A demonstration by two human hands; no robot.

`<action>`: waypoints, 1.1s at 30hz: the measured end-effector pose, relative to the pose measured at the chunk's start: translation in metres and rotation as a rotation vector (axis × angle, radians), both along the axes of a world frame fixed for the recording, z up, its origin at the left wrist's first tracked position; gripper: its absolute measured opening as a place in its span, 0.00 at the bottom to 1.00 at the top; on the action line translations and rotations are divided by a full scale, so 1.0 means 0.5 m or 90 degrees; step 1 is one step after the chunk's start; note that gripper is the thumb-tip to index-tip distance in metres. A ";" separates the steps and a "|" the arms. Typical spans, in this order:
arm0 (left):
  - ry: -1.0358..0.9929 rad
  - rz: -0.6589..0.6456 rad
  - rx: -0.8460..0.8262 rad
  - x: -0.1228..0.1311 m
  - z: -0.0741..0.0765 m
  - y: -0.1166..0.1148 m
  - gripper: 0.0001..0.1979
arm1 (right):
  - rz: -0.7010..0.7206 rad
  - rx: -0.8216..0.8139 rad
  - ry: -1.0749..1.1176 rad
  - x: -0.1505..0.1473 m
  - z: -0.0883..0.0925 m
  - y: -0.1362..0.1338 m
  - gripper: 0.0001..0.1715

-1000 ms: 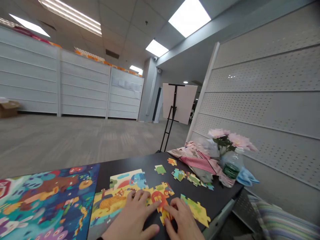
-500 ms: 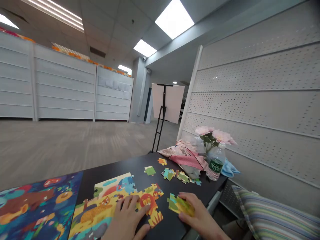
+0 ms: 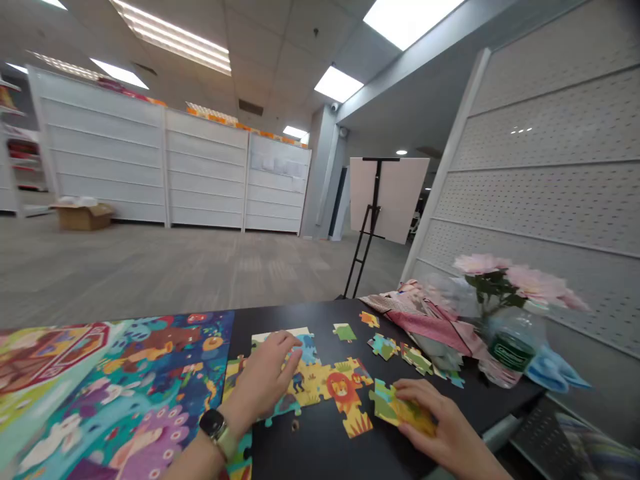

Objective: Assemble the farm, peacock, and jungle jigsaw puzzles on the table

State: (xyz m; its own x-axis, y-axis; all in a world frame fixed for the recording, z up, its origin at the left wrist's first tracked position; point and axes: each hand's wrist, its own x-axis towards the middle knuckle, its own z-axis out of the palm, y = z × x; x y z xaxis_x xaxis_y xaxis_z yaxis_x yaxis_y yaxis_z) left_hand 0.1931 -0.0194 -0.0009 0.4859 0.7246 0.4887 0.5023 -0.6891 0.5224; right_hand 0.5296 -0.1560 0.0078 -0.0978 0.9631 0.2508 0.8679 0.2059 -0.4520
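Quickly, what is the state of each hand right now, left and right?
Left hand: open, resting on the blue-and-yellow cardboard jigsaw puzzle.
Right hand: closed, holding a green-and-yellow cardboard jigsaw piece.

You're in a large commercial interior, most likely a shop floor or showroom, with a retail feel rather than a home's. Left of the easel (image 3: 373,200) and well behind it, white slatted display panels (image 3: 205,173) run along the far wall, with orange-and-white goods along their top. Beyond them at the far left stand shelves (image 3: 10,140), and a cardboard box (image 3: 83,217) sits on the floor in front of the panels. Right of the easel, a perforated partition (image 3: 540,167) closes off your side. Overhead you have a suspended tile ceiling (image 3: 280,40) with flat light panels (image 3: 407,17) and a dome security camera (image 3: 334,107). A wide grey floor (image 3: 175,267) spreads out before you.
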 end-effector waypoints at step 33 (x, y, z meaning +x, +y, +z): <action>0.134 -0.209 -0.146 -0.021 -0.016 -0.007 0.19 | 0.287 0.030 -0.108 -0.193 0.006 0.059 0.09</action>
State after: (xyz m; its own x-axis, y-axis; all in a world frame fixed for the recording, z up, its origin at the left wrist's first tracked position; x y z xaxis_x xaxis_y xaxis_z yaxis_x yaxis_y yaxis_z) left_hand 0.1826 -0.0229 -0.0089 0.7795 0.5936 0.2002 0.3878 -0.7082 0.5899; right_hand 0.4334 -0.1264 0.0110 -0.5459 0.8036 0.2370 0.7485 0.5949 -0.2931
